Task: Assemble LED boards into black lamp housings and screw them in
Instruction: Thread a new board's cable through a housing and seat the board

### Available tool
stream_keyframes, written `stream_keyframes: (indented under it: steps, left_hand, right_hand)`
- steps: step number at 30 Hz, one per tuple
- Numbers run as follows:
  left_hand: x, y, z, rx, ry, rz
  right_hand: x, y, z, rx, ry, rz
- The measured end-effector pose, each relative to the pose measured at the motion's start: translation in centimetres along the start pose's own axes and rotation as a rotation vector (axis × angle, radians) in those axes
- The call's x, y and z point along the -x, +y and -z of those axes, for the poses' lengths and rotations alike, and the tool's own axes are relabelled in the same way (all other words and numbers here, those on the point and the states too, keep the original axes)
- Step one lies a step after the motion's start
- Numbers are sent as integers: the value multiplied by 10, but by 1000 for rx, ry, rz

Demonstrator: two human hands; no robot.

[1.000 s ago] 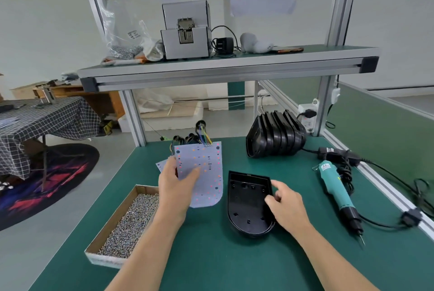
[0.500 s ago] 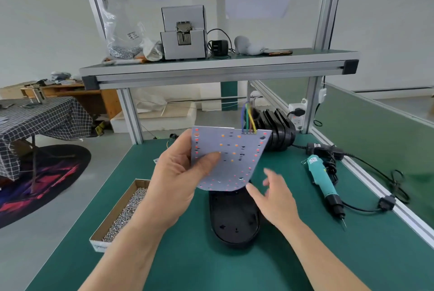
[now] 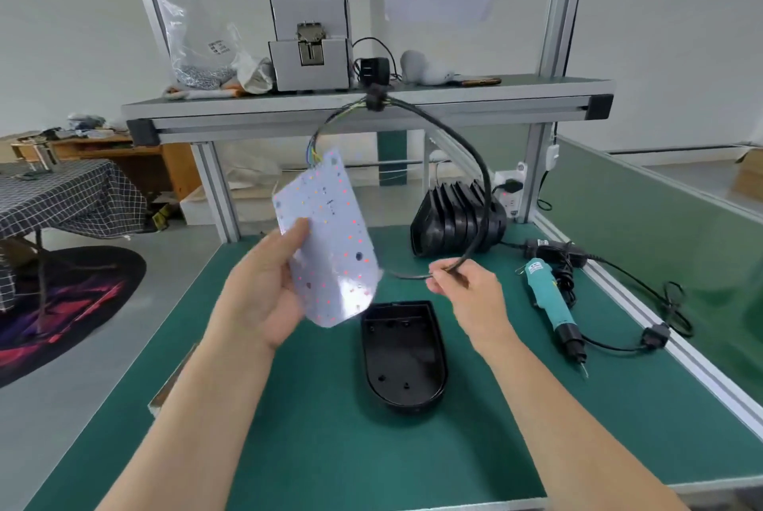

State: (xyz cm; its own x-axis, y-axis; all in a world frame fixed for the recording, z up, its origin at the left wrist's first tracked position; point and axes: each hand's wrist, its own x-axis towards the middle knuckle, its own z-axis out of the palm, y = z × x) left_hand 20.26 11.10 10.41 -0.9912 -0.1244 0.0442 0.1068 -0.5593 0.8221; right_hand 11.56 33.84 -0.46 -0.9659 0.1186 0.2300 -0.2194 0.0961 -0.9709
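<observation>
At the far left edge of the green desk [image 3: 330,448], a corner of a cardboard box [image 3: 165,391] shows beside the left forearm. The left hand [image 3: 264,296] is raised above the desk and grips the LED board [image 3: 330,246]. Its thumb presses on the lit face near the board's left edge and its fingers are curled behind. The board is tilted, with its dotted face toward the camera and its rounded end low.

Coloured wires leave the board's top corner and join a black cable [image 3: 375,101]. The cable arches up in front of the shelf [image 3: 454,101] and comes down to the right. Below the board, a single black lamp housing [image 3: 402,358] lies open side up on the desk, touching neither hand.

The right hand [image 3: 475,300] hovers above the desk just right of the board. It pinches the cable's lower end between thumb and fingertips, with the other fingers loosely curled. Behind it stands a stack of housings [image 3: 454,221], and further right lies a teal electric screwdriver [image 3: 549,296].
</observation>
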Motion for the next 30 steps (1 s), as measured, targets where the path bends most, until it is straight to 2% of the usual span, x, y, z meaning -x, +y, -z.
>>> stream_keyframes:
  steps: [1, 3, 8, 14, 21, 24, 30]
  left_hand:
    - [-8, -11, 14, 80, 98, 150]
    - [-18, -36, 43, 186, 213, 315]
    - [-24, -91, 80, 104, 253, 485]
    - [-25, -113, 84, 39, 251, 540]
    - [-24, -119, 74, 36, 95, 585]
    - [-22, -120, 67, 43, 47, 602]
    - [-31, -129, 70, 17, 60, 610]
  right_hand:
    - [-4, -4, 2, -45, 31, 24]
    - [-10, -14, 6, -43, 64, 116]
    - [-7, -35, 7, 24, 61, 225]
    - [7, -62, 11, 13, 142, 357]
    - [16, -84, 18, 75, 182, 511]
    - [18, -83, 23, 115, 147, 523]
    - [24, -74, 35, 138, 86, 470]
